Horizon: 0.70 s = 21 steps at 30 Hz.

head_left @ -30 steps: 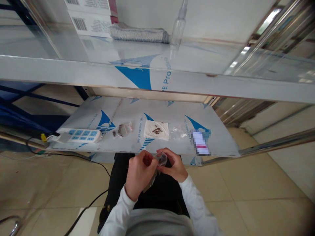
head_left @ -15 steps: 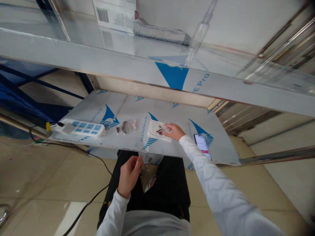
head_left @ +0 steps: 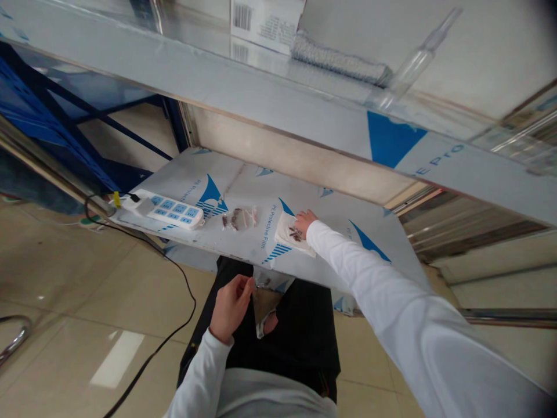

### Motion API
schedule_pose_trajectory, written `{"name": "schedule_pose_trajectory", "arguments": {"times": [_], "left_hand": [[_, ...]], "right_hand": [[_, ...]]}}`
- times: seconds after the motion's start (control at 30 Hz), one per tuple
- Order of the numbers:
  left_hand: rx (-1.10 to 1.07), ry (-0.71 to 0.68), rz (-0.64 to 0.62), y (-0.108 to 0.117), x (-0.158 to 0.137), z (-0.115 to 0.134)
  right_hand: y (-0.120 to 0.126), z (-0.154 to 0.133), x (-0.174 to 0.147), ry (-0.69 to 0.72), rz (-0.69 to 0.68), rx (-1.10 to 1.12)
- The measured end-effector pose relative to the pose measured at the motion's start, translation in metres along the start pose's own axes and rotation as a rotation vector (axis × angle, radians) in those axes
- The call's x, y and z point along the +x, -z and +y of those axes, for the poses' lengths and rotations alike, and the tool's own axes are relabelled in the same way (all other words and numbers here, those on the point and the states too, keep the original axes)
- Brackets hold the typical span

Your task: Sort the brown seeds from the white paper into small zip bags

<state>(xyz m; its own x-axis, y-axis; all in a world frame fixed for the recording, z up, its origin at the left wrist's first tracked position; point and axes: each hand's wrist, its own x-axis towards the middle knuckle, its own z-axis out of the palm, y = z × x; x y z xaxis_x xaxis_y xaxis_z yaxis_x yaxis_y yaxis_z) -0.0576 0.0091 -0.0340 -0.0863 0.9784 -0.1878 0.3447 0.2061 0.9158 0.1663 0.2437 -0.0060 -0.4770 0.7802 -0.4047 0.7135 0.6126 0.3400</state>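
My right hand (head_left: 306, 223) reaches over the shelf, its fingers bent down at the far right edge of a white cloth-like pad (head_left: 284, 227). Several small dark brown pieces (head_left: 296, 234) lie on the pad, just in front of these fingers. Whatever the fingertips hold is too small to make out. My left hand (head_left: 230, 307) is low before the shelf's front edge, above my lap, with thumb and fingers pinched together. What it holds, if anything, cannot be seen. Left of the pad lies a clear plastic bag (head_left: 237, 219) with dark brown pieces in it.
The metal shelf (head_left: 243, 244) carries a white power strip (head_left: 176, 211) at its left, with a black cable (head_left: 185, 278) running down to the floor. An upper shelf (head_left: 261, 93) crosses above, holding a white box (head_left: 266, 23), a grey cloth (head_left: 339, 61) and a clear tube-like object (head_left: 413, 67).
The view has shifted and tilted. My right hand has moved to the pad's far edge, uncovering more brown pieces. My forearm now covers the phone. My left hand remains pinched in nearly the same place.
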Motion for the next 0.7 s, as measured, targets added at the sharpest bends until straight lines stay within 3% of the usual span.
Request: {"name": "schedule_pose_trajectory", "arguments": {"times": [0.2, 0.37, 0.5, 0.7], "left_hand": [[0.072, -0.018, -0.001, -0.004, 0.005, -0.001], [0.17, -0.036, -0.023, -0.006, 0.024, -0.007], [0.338, -0.092, 0.053, -0.003, 0.06, 0.001], [0.52, -0.083, 0.185, -0.011, 0.142, 0.026]], "right_hand": [[0.002, -0.002, -0.011, 0.026, 0.046, -0.005], [-0.001, 0.015, -0.036, -0.023, 0.146, 0.091], [-0.014, 0.027, -0.055, -0.124, 0.251, 0.231], [-0.042, 0.019, -0.063, -0.243, 0.366, 0.437]]}}
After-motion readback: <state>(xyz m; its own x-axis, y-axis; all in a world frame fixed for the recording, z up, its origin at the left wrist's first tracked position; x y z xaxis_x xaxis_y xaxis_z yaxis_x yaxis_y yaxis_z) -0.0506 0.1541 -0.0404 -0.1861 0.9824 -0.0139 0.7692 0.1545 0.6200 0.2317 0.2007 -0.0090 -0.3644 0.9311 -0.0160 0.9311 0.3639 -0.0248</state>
